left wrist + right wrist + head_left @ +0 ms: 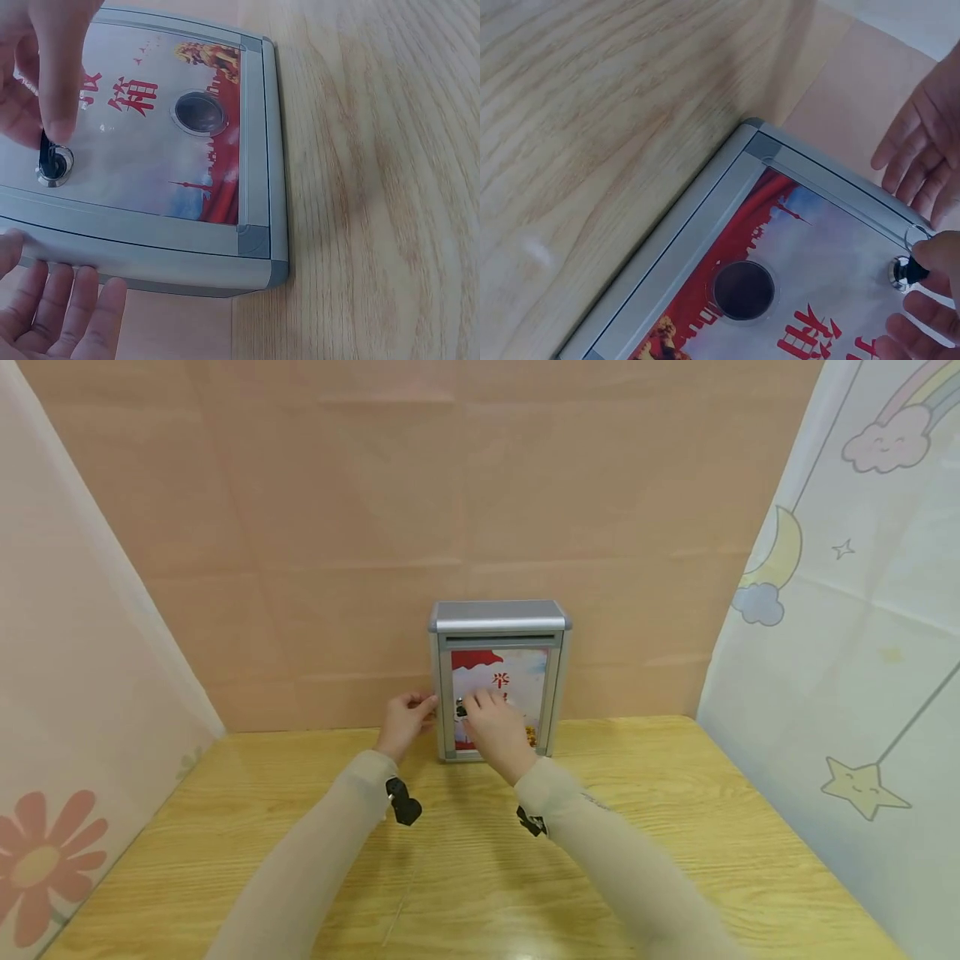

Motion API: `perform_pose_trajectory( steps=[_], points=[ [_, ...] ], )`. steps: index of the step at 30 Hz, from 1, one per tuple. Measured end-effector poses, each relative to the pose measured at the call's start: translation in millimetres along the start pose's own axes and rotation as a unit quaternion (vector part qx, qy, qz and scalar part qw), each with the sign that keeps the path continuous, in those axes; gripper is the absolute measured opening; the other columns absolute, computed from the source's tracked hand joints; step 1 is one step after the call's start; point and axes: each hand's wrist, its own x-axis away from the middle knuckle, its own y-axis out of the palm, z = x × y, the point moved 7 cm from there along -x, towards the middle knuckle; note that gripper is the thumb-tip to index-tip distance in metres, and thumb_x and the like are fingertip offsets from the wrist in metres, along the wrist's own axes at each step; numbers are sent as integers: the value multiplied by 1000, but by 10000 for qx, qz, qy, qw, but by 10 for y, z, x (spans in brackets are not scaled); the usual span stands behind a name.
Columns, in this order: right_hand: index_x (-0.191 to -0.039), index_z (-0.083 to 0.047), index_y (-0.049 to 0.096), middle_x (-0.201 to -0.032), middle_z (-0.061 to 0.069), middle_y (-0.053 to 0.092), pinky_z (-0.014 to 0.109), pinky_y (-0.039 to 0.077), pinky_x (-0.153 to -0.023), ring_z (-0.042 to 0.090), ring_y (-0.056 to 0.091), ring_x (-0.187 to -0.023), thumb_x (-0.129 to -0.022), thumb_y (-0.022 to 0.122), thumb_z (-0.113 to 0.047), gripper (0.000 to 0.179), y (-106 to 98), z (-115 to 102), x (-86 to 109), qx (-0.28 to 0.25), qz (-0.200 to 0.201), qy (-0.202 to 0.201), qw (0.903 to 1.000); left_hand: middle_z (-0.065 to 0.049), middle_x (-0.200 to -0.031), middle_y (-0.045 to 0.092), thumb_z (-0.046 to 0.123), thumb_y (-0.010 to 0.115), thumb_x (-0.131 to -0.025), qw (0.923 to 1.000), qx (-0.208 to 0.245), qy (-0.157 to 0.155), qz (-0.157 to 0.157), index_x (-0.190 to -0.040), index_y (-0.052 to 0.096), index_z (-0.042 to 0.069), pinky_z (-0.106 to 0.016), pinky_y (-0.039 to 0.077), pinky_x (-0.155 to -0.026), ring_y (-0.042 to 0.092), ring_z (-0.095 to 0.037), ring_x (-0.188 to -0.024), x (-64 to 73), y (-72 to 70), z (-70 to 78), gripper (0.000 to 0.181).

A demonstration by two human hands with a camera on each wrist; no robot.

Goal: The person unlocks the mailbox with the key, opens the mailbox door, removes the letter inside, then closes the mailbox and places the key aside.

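Note:
A silver metal letter box [498, 618] with a slot near its top and a red-and-white printed front stands upright on the wooden table. My right hand [495, 727] pinches a black-headed key [49, 156] in the round lock [898, 273] at the left side of the door. A thin key ring [916, 237] hangs by that key in the right wrist view. My left hand [405, 722] is at the box's left side, thumb at the front edge and fingers along the side wall [135, 270]. A round window [199, 112] sits low on the door.
Behind the box rises a peach-coloured backdrop [337, 527]. Printed panels flank the table, with a flower [45, 864] at left and a star [866, 787] at right. The wood-grain table top [660, 810] extends in front of the box and to both sides.

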Motion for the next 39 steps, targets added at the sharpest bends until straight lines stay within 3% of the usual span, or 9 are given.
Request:
perform_pose_trajectory(
  steps=[3,7,17,26,32,35,37,39],
  points=[
    [-104,-6,66,-101,8,66,31,54,-87,23,64,-96,-82,78,-26,32,12,-34,-28,175,95,-106,9997,-16,-103,63,25,61,-96,10000,-5,17,22,-116,60,-3,-38,56,-83,66,-27,-91,13,-5,28,35],
    [-102,-7,67,-100,6,65,29,52,-90,22,63,-96,-80,80,-30,34,14,-62,-44,448,122,-209,9987,-15,-102,64,25,62,-96,10000,-12,37,35,-115,61,-4,-30,56,-75,66,-26,-90,29,2,62,35],
    [-101,-9,71,-93,4,65,25,55,-79,17,64,-86,-86,74,-23,21,20,-106,-60,534,32,-428,9976,-14,-101,63,24,61,-97,10000,-49,34,51,-116,61,-4,-30,56,-75,66,-25,-88,46,18,65,33],
    [-101,-9,71,-95,5,68,28,58,-68,18,66,-85,-90,70,-20,15,6,-122,-91,357,-672,-159,9970,-16,-105,63,23,61,-97,10000,-62,22,67,-116,61,-3,-25,55,-70,66,-29,-93,49,24,71,33],
    [-92,-10,72,-80,3,68,25,55,-54,15,66,-68,-93,67,-25,17,5,-119,-105,221,-526,218,9981,-17,-105,64,23,61,-97,10000,-49,40,67,-117,61,-4,-23,54,-68,66,-27,-92,58,8,74,34],
    [-81,-10,68,-70,1,64,22,51,-48,12,61,-56,-93,66,-24,18,18,-68,-87,-394,-460,743,9954,-17,-104,64,23,61,-97,9999,-86,89,77,-116,61,-5,-22,54,-67,66,-28,-91,68,4,79,34],
    [-74,-11,63,-64,0,60,20,46,-46,10,56,-51,-93,66,-22,22,45,-7,-67,-1091,-455,1237,9853,-18,-104,64,23,61,-97,9999,-106,99,90,-116,61,-5,-22,54,-67,66,-29,-92,76,3,85,34],
    [-70,-13,60,-61,0,58,20,40,-44,8,50,-48,-93,66,-22,26,94,64,-34,-1926,-539,1868,9618,-18,-105,64,24,60,-97,9998,-123,93,91,-116,61,-4,-23,53,-67,66,-30,-94,77,3,86,34]
  ],
)
